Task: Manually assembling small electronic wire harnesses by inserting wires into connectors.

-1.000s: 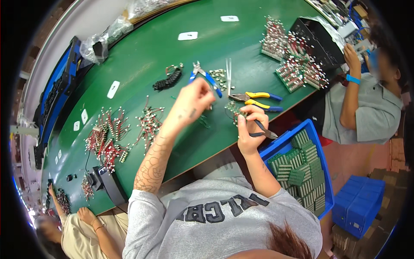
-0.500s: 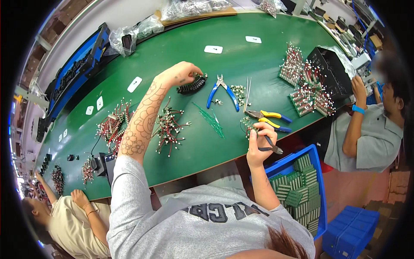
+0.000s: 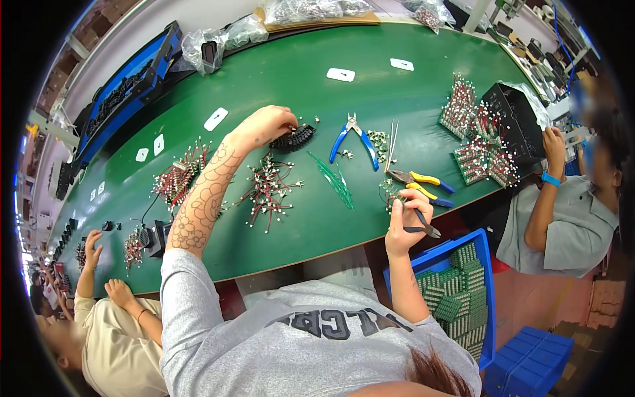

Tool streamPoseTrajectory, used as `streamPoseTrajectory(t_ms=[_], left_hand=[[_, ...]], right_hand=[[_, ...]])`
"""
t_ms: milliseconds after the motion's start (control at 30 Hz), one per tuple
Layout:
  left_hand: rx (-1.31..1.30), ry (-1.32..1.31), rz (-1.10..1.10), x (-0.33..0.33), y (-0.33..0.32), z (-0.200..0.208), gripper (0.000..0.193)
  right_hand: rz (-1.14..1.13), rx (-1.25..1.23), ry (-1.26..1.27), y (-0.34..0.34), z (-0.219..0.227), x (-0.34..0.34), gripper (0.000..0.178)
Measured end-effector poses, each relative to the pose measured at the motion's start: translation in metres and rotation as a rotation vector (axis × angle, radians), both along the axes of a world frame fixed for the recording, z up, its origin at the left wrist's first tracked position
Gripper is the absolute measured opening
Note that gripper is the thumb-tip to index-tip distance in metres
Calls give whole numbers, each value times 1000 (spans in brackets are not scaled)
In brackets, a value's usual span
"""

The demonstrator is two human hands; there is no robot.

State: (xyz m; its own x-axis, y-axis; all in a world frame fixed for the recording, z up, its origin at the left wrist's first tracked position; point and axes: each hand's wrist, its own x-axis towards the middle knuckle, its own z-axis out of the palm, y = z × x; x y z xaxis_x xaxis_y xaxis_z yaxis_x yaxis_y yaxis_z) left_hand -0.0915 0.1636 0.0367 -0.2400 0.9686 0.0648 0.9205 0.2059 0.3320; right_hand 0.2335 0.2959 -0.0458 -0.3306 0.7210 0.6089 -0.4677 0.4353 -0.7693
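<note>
The right hand point(image 3: 409, 216) pinches a small board point(image 3: 393, 191) over the table's point(image 3: 311, 231) near edge, cutters point(image 3: 432, 231) also gripped. The left hand's point(image 3: 268, 126) fingers curl at a black strip point(image 3: 293, 139); whether they grip it cannot be told. A blue bin point(image 3: 490, 291) holds stacked green boards point(image 3: 462, 298).

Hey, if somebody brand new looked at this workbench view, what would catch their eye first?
Probably the big blue bin packed with green boards, below the table's near edge at the right. Next, perhaps, the flower-patterned left forearm stretched over the green table, its left hand at a curved black strip. The splayed blue-handled pliers also stand out, lying to the right of that strip.
</note>
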Motion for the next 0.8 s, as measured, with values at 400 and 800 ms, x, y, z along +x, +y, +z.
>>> streamPoseTrajectory(t_ms=[400, 800], left_hand=[[216, -220, 122, 18, 13, 2, 23], [110, -270, 190, 22, 56, -21, 28]], right_hand=[[-15, 8, 0, -3, 3, -2, 28], [-10, 2, -43, -1, 1, -1, 28]])
